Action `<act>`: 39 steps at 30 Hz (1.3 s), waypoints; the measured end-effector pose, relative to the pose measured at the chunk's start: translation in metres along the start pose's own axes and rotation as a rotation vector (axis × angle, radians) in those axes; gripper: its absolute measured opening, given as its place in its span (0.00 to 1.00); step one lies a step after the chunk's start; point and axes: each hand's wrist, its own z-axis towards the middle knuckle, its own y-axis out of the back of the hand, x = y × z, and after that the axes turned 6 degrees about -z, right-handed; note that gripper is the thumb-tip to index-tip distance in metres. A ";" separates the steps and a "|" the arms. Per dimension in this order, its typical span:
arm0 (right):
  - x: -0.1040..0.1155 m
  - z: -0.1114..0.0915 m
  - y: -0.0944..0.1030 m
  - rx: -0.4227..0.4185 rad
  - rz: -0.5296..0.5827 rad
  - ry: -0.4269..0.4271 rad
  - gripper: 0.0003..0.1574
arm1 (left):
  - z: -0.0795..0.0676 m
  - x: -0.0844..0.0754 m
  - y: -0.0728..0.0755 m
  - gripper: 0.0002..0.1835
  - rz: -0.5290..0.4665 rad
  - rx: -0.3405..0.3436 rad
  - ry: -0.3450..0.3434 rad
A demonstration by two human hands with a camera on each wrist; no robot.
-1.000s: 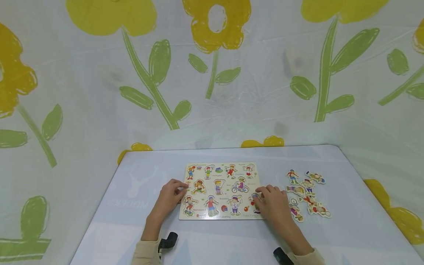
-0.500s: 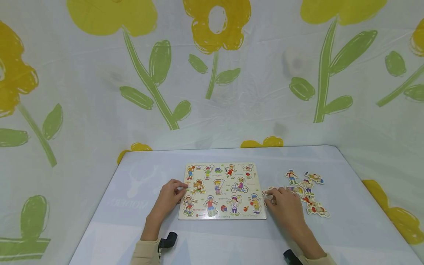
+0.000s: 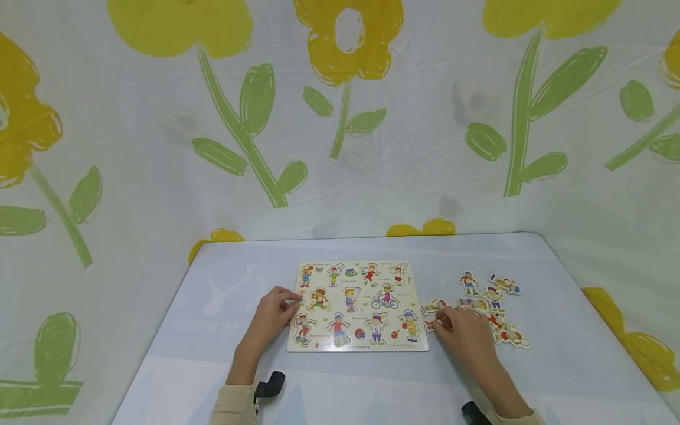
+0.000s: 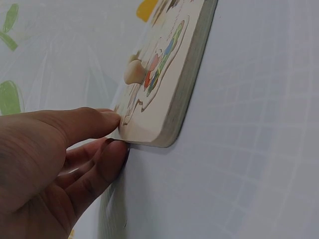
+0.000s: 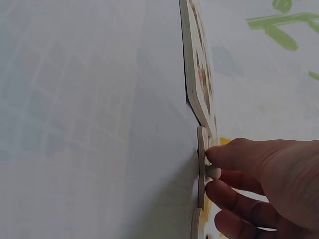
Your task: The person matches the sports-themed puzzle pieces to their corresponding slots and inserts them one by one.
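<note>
A wooden puzzle board printed with children playing sports lies flat on the table. At its left edge, my left hand grips the board, thumb on the upper edge and fingers against the side, near the corner in the left wrist view. To the right of the board my right hand pinches the small round knob of a flat wooden puzzle piece. Most of that piece is hidden under the hand in the head view. Another puzzle piece lies just beyond the fingertips, beside the board.
A loose pile of several puzzle pieces lies right of the board, some overlapping. The white table ends at a back edge against a flower-printed sheet. Black wrist cameras sit at both sleeves.
My right hand has moved right, off the board's lower right corner, to pieces beside the board. The figure at that corner is now uncovered. My left hand has stayed in place.
</note>
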 end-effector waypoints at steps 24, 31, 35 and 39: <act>0.003 -0.003 0.006 0.062 0.051 -0.032 0.07 | 0.001 -0.001 0.000 0.08 -0.001 0.001 0.010; 0.002 -0.004 0.006 0.050 0.059 -0.025 0.07 | 0.000 -0.002 0.001 0.08 -0.006 0.000 0.008; 0.002 -0.004 0.006 0.050 0.063 -0.027 0.07 | 0.000 -0.001 0.000 0.08 0.007 -0.004 -0.004; 0.002 -0.004 0.006 0.053 0.064 -0.033 0.07 | 0.000 0.000 0.000 0.08 0.015 -0.002 -0.002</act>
